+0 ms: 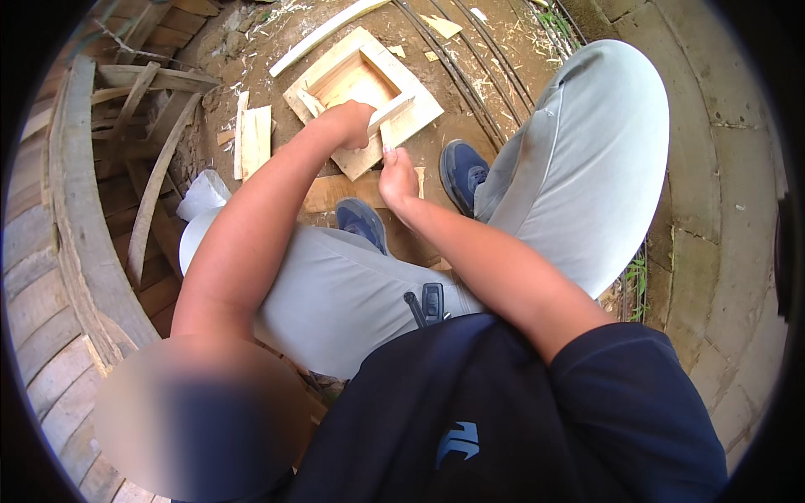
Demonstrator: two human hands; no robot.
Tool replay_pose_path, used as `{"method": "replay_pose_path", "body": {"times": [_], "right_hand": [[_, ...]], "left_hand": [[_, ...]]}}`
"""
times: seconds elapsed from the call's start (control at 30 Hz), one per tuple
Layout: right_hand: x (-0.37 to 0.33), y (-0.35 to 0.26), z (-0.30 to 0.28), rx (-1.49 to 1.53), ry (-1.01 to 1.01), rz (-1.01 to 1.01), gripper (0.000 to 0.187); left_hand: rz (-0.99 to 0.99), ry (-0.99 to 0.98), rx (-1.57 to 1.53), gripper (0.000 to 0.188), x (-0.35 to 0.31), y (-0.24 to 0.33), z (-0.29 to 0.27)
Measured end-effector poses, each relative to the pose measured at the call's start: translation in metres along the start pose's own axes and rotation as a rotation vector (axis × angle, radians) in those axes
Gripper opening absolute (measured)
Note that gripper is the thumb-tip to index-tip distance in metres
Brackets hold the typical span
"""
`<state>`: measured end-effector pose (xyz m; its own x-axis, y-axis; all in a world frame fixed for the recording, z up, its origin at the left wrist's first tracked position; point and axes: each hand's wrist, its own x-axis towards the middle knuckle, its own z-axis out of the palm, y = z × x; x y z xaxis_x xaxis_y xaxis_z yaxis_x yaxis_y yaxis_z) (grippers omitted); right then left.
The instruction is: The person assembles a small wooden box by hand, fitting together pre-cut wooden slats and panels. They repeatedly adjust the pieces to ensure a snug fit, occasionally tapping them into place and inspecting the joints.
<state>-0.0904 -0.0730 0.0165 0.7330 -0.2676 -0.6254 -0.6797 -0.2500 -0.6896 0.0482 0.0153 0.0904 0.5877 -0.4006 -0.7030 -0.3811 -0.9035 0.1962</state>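
Observation:
In front of my feet, a pale square wooden board (pixel 425 109) lies on the ground with a low wooden frame (pixel 379 70) standing on it, like a shallow box. My left hand (pixel 350 124) is closed over the near left corner of the frame. From its fingers a thin wooden strip (pixel 392 109) runs to the right along the frame's near side. My right hand (pixel 400 178) is closed just beyond the board's near edge, thumb uppermost. Whatever its fingers hold is too small to make out.
Loose wood offcuts (pixel 256 142) lie left of the board, and a long curved strip (pixel 323 35) behind it. Dark metal rods (pixel 470 84) run past on the right. Stacked timber (pixel 109 210) stands at the left. A flat plank (pixel 331 193) lies near my shoes (pixel 463 174).

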Motion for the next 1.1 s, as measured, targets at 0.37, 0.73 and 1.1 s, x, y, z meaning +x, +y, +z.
{"method": "replay_pose_path", "body": {"times": [0.37,0.73,1.1], "right_hand": [[-0.037,-0.067,-0.08,0.228,-0.079,0.304,0.035],[0.058,-0.179,-0.126,-0.478,0.078,-0.202,0.034],[0.057,-0.157,-0.111,-0.619,-0.052,-0.166,0.035]], "left_hand": [[-0.004,-0.033,0.213,0.064,-0.024,-0.058,-0.013],[-0.107,0.323,-0.185,0.058,-0.012,0.004,0.0],[-0.008,0.47,-0.28,0.043,-0.008,-0.003,-0.011]]}}
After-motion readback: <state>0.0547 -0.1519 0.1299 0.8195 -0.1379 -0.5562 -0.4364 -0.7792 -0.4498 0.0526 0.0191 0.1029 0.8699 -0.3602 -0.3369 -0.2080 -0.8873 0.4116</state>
